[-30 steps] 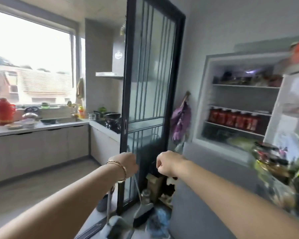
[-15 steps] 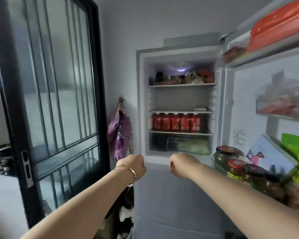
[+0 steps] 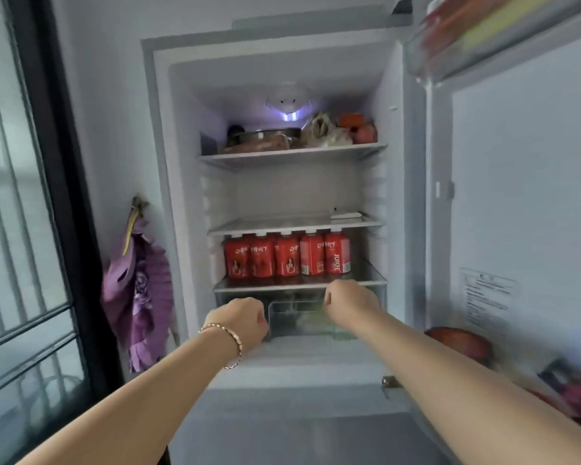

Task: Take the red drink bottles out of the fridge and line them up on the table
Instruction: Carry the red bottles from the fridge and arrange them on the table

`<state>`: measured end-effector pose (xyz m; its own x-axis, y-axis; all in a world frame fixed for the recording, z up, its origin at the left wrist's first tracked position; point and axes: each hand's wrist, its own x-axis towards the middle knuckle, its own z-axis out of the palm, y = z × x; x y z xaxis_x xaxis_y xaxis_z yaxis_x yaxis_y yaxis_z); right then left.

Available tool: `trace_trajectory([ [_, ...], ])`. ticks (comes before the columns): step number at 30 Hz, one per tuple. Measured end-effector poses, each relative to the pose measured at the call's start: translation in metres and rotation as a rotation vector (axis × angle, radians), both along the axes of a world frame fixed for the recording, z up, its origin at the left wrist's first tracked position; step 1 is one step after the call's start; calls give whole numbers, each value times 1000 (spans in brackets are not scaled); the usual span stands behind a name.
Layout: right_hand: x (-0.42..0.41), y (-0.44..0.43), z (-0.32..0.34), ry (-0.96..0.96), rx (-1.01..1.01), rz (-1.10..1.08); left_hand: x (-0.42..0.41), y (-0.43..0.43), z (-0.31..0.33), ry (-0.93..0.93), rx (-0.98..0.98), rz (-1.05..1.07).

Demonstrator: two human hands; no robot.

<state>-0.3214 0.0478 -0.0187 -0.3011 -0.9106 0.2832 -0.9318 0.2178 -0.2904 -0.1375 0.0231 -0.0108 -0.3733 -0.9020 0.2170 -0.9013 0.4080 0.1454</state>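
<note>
The fridge [image 3: 163, 135] stands open against a pale grey wall [image 3: 108, 95], its white inside lit by a small lamp [image 3: 289, 114] at the back of the top compartment. Five red drink bottles [image 3: 287, 258] with white caps stand upright in one close row on the lowest glass shelf [image 3: 299, 285], filling most of its width, their caps just under the middle shelf [image 3: 296, 227]. That middle shelf carries only a small flat white item [image 3: 346, 215] at its right end. The top shelf [image 3: 292, 156] holds a metal pan [image 3: 265, 136], a crumpled bag [image 3: 324, 132] and something red [image 3: 364, 132] in the right corner. Below the bottles sits a clear crisper drawer [image 3: 299, 318] with green contents showing dimly through it. Both hands reach forward in front of this drawer: the left hand [image 3: 245, 318], with a thin gold bracelet [image 3: 230, 333] at the wrist, is curled into a fist and holds nothing; the right hand [image 3: 348, 302] is likewise a bare fist, its knuckles level with the front edge of the bottle shelf, touching no bottle. The fridge door [image 3: 517, 196] swings out on the right, with a printed label [image 3: 487, 297] on its liner and a blurred door rack [image 3: 483, 41] above. On the left wall a purple cloth [image 3: 138, 286] hangs from a hook, beside a dark-framed sliding glass door [image 3: 57, 162].
</note>
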Motion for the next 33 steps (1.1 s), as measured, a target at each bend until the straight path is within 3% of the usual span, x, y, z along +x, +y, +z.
trace_trajectory([
  [6, -63, -129, 5, -323, -231, -181, -46, -104, 17, 99, -102, -19],
  [11, -102, -217, 3, -612, -415, -381, -73, -172, 16, 153, -57, -61],
  [17, -130, -257, -12, -685, -561, -176, -85, -216, 0, 239, 27, -147],
  [27, -100, -232, -31, -786, -986, -446, -117, -229, 0, 450, 55, -458],
  [30, -95, -227, -28, -818, -997, -461, -126, -225, 15, 495, -20, -525],
  [33, -87, -225, -30, -663, -953, -449, -126, -225, 28, 506, -102, -573],
])
